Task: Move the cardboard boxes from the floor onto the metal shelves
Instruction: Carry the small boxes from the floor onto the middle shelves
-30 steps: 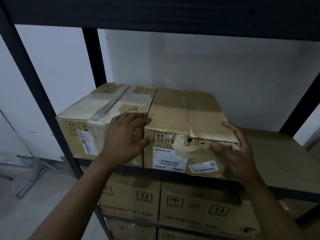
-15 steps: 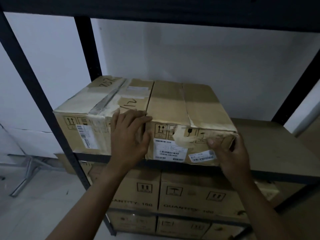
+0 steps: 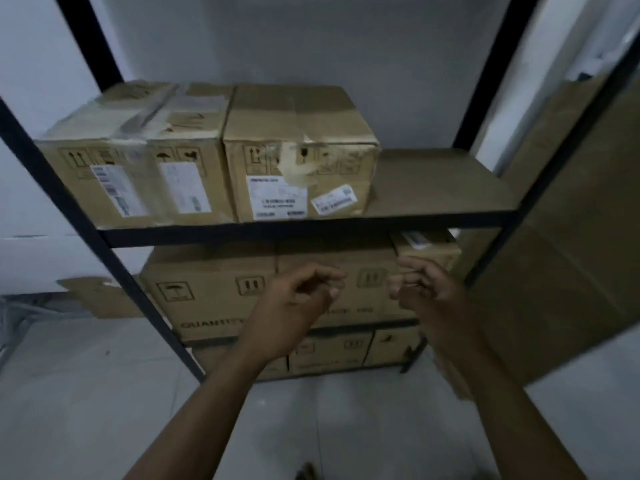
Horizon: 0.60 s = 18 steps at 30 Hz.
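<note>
Head view: found cardboard boxes (image 3: 298, 150) touching at left on metal shelf (image 3: 433, 181). Found left hand (image 3: 294, 306), right hand (image 3: 429, 296) loosely curled, empty.

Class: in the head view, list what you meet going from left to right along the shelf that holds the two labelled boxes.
Box with the taped top → box with torn tape on its front, set right beside the first → bare stretch of the shelf board.

**Blurred and blocked**

The label (image 3: 277, 199) on the upper right box (image 3: 294, 112) smears past reading. The left hand (image 3: 294, 306) covers part of the lower box (image 3: 207, 271) and its print (image 3: 207, 323). A dark object (image 3: 306, 472), perhaps a shoe, is cut by the bottom edge
</note>
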### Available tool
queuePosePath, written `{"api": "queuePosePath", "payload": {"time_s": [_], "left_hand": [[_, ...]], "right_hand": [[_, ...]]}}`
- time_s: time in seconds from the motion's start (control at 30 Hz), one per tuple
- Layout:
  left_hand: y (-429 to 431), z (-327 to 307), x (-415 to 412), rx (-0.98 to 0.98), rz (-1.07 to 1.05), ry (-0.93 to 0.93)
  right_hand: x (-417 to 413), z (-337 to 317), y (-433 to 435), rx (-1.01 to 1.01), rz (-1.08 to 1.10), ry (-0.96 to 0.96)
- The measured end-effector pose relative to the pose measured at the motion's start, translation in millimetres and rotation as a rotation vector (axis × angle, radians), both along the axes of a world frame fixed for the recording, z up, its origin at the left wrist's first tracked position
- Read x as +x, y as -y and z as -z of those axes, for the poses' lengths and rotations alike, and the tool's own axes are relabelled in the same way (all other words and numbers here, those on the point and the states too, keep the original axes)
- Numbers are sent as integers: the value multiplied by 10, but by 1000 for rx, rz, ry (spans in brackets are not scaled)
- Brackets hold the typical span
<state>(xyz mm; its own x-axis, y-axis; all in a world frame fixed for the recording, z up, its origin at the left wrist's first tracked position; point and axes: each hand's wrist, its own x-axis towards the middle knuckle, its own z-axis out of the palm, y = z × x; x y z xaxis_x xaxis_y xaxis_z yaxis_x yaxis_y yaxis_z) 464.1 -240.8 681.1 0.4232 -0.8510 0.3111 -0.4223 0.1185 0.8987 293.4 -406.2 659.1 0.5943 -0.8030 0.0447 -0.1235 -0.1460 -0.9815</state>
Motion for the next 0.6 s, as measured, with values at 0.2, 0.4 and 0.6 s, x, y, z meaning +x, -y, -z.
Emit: {"api": "queuePosePath", "payload": {"time_s": [0.2,0.4,0.6], "left_hand": [[-139,253,-1411,117,294,-213],[-385,435,-3042,185,701,-277],[-634,543,-4543,286,1117,-270]], "right_hand": [[-1719,216,-897,48,239,-44],[-3417,353,-2147,94,610,-116],[-4694,481,-3289,144,1056,-91]]}}
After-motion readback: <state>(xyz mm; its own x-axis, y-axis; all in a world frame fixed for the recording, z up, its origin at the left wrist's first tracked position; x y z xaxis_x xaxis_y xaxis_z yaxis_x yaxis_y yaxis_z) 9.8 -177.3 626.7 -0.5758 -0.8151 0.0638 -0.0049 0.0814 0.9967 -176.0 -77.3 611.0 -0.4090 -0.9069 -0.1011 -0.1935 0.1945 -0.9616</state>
